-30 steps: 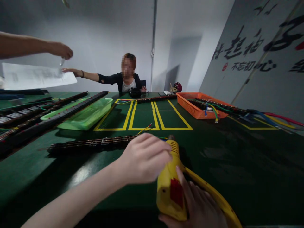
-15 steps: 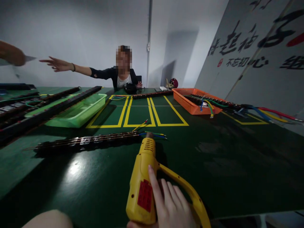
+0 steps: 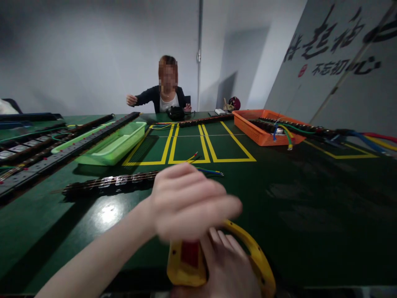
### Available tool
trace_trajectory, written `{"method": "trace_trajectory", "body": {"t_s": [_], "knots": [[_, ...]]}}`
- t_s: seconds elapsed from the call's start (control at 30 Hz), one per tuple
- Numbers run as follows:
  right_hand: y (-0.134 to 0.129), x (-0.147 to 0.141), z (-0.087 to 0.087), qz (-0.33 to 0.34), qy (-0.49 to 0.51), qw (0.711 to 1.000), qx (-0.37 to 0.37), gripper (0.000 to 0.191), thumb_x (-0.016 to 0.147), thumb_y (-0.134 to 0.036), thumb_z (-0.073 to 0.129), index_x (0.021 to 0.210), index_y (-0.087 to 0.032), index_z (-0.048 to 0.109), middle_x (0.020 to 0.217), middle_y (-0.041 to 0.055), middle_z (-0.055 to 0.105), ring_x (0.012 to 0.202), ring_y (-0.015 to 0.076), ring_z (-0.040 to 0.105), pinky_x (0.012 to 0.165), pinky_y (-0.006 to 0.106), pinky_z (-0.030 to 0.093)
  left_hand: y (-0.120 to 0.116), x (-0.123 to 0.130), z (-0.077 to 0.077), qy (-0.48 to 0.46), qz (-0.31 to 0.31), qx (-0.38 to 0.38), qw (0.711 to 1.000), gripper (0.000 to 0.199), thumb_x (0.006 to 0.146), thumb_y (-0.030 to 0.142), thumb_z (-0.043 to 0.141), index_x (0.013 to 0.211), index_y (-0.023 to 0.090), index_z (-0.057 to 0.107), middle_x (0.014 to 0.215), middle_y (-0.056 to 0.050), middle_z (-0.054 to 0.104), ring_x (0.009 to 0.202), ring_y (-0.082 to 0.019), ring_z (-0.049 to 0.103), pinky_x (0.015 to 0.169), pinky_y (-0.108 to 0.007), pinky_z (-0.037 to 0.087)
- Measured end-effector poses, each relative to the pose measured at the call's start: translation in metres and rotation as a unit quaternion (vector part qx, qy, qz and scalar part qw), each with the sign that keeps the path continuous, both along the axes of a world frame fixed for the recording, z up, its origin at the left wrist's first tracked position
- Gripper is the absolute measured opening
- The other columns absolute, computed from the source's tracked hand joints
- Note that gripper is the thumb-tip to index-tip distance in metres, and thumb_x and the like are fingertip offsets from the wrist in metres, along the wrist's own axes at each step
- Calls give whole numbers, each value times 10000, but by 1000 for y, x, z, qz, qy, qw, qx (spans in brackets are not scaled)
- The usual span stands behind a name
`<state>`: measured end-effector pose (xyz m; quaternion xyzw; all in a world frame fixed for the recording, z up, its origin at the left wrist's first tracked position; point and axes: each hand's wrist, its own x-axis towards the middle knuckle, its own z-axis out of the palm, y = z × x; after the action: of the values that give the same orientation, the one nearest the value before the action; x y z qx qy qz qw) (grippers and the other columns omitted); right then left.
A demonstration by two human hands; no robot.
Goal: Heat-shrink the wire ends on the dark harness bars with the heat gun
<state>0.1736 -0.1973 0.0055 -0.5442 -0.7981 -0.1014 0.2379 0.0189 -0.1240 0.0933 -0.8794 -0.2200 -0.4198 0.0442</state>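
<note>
assembly workshop, green worktable (image 3: 310,256), yellow outlines (image 3: 234,160), wired black strips (image 3: 93,190), orange basket (image 3: 263,138), yellow heat gun (image 3: 182,275)

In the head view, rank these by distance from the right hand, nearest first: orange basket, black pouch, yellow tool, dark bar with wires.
1. Yellow tool: in the right hand.
2. Dark bar with wires: ahead, left.
3. Orange basket: farther ahead, slightly right.
4. Black pouch: farthest, ahead and left.
</note>
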Motion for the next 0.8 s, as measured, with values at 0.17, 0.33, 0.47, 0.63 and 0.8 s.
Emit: {"method": "trace_trajectory", "body": {"t_s": [0.17,0.33,0.47,0.63,0.8], "knots": [[1,22,10,29,-19,999,36,1144,533,-846,504,1376,-84,369,920,93,688,777,228,648,681,330,511,105,12,-29,139,149,-47,978,268,872,185,340,949,203,596,1008,-52,598,923,-168,572,811,-310,489],[-3,51,9,-4,-55,998,41,1085,590,-822,492,1385,-97,348,960,70,691,804,211,657,688,308,516,127,-3,-73,221,156,-83,959,169,854,198,420,933,220,568,1063,-50,566,982,-195,547,854,-340,461],[-6,70,6,-34,-83,994,58,1072,628,-804,480,1409,-93,298,1060,82,673,867,215,654,715,307,512,125,-6,-80,214,151,-86,961,219,859,174,394,1051,203,495,1089,-57,573,1023,-195,546,889,-350,428],[-8,78,7,-43,-85,993,71,1029,672,-782,461,1412,-90,283,1044,94,672,822,198,650,690,296,496,126,-5,-82,193,197,-66,959,198,855,199,414,1035,201,497,1095,-69,567,1050,-223,528,895,-369,413],[-9,70,3,-67,-88,990,84,1010,696,-775,433,1410,-77,284,990,86,683,820,202,652,708,312,491,128,-4,-88,184,189,-85,961,210,843,199,438,1042,190,505,1074,-67,576,1007,-217,543,864,-357,455]]}}
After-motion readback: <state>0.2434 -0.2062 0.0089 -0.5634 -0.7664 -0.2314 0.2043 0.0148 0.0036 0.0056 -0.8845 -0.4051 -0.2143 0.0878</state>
